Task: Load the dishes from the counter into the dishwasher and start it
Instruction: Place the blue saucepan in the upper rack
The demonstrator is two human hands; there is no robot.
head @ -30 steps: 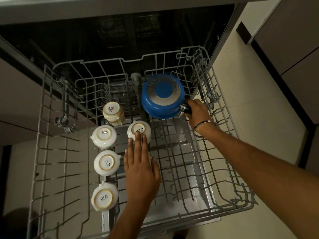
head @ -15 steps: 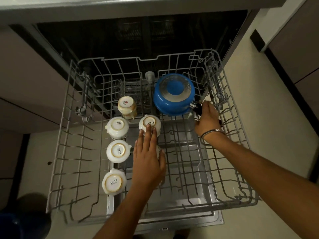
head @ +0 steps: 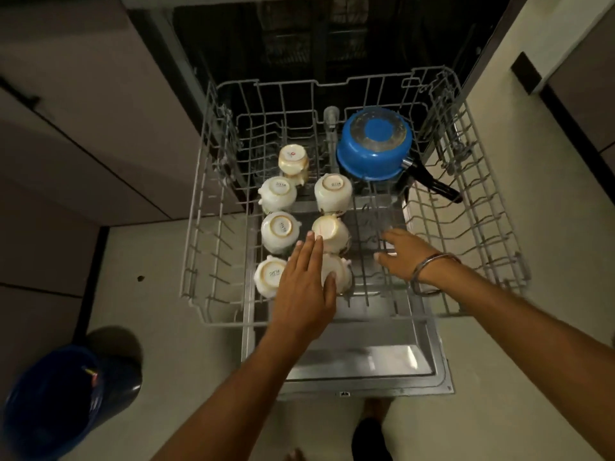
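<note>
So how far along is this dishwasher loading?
Done: seven upturned cups and a blue saucepan sit in the pulled-out rack. In hand: the left hand rests flat on the nearest cup; the right hand hovers open over bare rack wires. Left: sliding the rack in, closing the door, starting it. The counter is out of view.

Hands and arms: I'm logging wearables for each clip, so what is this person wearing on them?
Both forearms are bare, no sleeves in view. The right hand has a thin silver metal bangle at its wrist. The left hand shows no jewellery or glove.
</note>
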